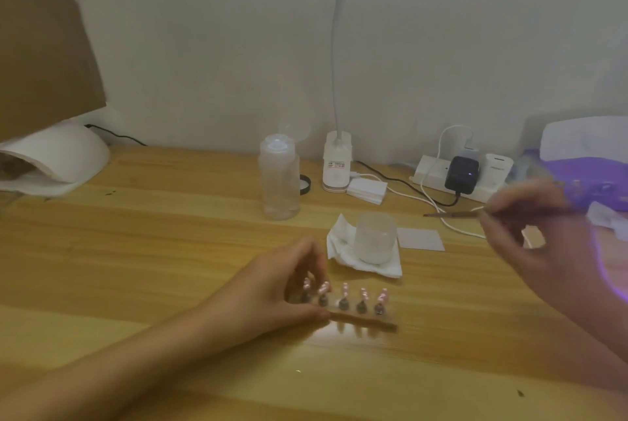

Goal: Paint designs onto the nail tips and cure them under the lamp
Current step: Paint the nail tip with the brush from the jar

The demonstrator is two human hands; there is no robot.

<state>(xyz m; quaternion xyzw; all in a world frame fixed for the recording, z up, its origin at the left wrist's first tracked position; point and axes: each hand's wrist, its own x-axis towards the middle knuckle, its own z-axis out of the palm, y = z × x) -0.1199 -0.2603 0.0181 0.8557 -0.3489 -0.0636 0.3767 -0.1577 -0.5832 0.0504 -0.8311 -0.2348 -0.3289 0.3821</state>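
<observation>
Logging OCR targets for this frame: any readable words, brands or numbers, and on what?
Nothing can be read.
Label on the desk lamp base: small print with reddish marks, too blurred to read.
White plug block on the power strip: faint grey marking, too blurred to read.

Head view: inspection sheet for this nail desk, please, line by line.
Surface: wooden table; one dark speck near right.
Job's things: five pink nail tips upright on a holder strip; curing lamp glowing purple, right; white curing lamp with no glow, left.
Clutter: clear bottle; frosted cup on a tissue; white card.
Hands: left hand grips the strip's left end; right hand, blurred, pinches a thin brush.
Cables: black lead and white lead by the power strip; black adapter plugged in.
Surroundings: pale wall; cardboard sheet; desk lamp base.
</observation>
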